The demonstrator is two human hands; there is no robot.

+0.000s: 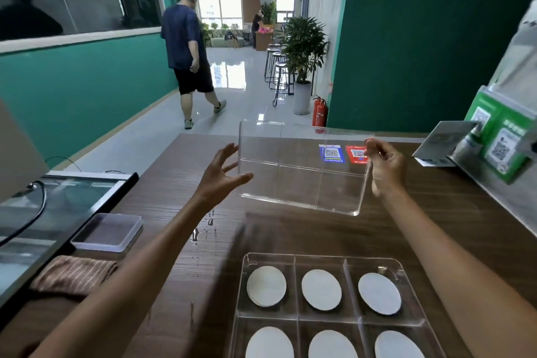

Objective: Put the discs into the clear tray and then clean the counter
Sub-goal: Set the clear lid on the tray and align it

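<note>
An empty clear tray [302,166] with dividers hangs tilted above the wooden counter [162,183]. My right hand [385,167] pinches its right edge. Just off the tray's left edge, my left hand [222,179] has spread fingers and holds nothing. Close to me, a second clear divided tray [296,314] lies flat on the counter with several white discs [321,289], one per compartment. Water drops [203,229] lie on the counter below my left forearm.
A brown striped cloth [72,273] and a shallow lidded plastic box [109,231] lie at the counter's left. A glass-topped cabinet [43,212] adjoins there. QR stickers [332,153] and a green sign stand [499,139] sit far right. A person [189,49] walks the corridor beyond.
</note>
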